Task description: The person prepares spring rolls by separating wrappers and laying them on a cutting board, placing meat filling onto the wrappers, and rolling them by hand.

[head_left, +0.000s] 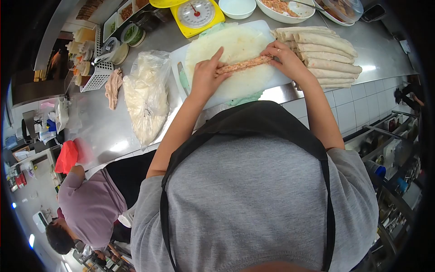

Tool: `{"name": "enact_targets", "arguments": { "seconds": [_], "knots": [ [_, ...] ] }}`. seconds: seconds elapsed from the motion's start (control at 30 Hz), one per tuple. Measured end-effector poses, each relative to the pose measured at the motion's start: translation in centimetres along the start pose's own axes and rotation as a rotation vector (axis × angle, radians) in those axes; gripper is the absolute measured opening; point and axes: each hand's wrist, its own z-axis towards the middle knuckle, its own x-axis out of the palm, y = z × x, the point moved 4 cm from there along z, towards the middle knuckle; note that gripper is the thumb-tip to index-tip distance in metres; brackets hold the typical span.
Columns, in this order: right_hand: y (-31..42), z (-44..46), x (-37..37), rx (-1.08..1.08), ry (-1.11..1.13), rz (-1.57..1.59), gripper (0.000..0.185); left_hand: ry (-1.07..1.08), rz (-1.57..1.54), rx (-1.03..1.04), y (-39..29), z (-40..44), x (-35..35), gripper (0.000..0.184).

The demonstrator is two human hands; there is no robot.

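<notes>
A pale round wrapper sheet [204,49] lies flat on a white cutting board [267,28]. Across its middle runs a long strip of minced pinkish filling [244,65]. My left hand [206,75] is at the strip's left end, thumb and forefinger spread apart around the tip. At the other end, my right hand [290,62] has its fingers and thumb curled around the filling. Beside my right hand, pale finished rolls [324,47] are stacked in a pile. Green cloth [247,98] shows under the board's near edge.
Behind the board stand a yellow dial scale [197,16], a white bowl [237,8] and a bowl of filling [285,10]. To the left lie a plastic bag of wrappers [147,95], a crumpled cloth [113,88] and a white basket [97,75]. A co-worker [93,204] stands at left.
</notes>
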Motion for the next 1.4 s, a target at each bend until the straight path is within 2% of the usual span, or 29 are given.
{"name": "enact_targets", "arguments": {
  "seconds": [0.1, 0.17, 0.3, 0.37, 0.47, 0.57, 0.67, 0.9, 1.0, 1.07, 1.17, 1.33, 1.4],
  "knots": [
    [0.6, 0.3, 0.0, -0.021, 0.012, -0.017, 0.027, 0.021, -0.078, -0.113, 1.8, -1.8, -1.3, 0.078],
    [1.7, 0.6, 0.0, -0.013, -0.003, -0.141, 0.032, 0.005, -0.207, -0.196, 2.7, -2.7, -1.7, 0.075],
    [6.2, 3.3, 2.0, -0.127, -0.027, -0.182, 0.036, -0.042, -0.234, -0.210, 2.8, -3.4, -2.2, 0.074],
    [7.9, 4.6, 4.8, -0.191, 0.121, -0.147, 0.038, -0.003, -0.245, -0.249, 2.5, -3.3, -2.3, 0.075],
    [9.3, 5.3, 8.2, -0.231, 0.166, -0.183, 0.036, -0.073, -0.377, -0.272, 2.8, -3.8, -2.2, 0.076],
    [10.0, 5.6, 9.3, -0.252, 0.121, -0.177, 0.032, -0.137, -0.305, -0.246, 3.2, -4.3, -3.0, 0.077],
    [9.8, 5.9, 9.8, -0.258, 0.110, -0.189, 0.031, -0.064, -0.342, -0.306, 3.8, -4.5, -3.3, 0.077],
    [8.3, 4.4, 7.2, -0.206, 0.084, -0.198, 0.027, -0.086, -0.242, -0.289, 3.5, -4.8, -2.9, 0.075],
    [5.1, 2.6, 4.2, -0.127, 0.041, -0.209, 0.024, -0.150, -0.204, -0.257, 2.9, -4.6, -3.3, 0.073],
    [2.9, 1.1, 2.1, -0.056, -0.028, -0.199, 0.025, -0.152, -0.011, -0.087, 1.7, -3.8, -3.7, 0.074],
    [1.0, -0.2, 0.8, -0.016, -0.087, -0.146, 0.027, -0.044, -0.156, -0.171, 2.3, -3.3, -2.4, 0.074],
    [1.4, -0.6, 0.7, -0.042, -0.133, -0.160, 0.030, -0.067, -0.209, -0.256, 2.1, -3.4, -2.1, 0.071],
    [1.4, -0.6, 0.6, 0.034, -0.139, -0.083, 0.034, -0.087, -0.251, -0.265, 2.1, -3.7, -2.1, 0.070]
  ]
}}
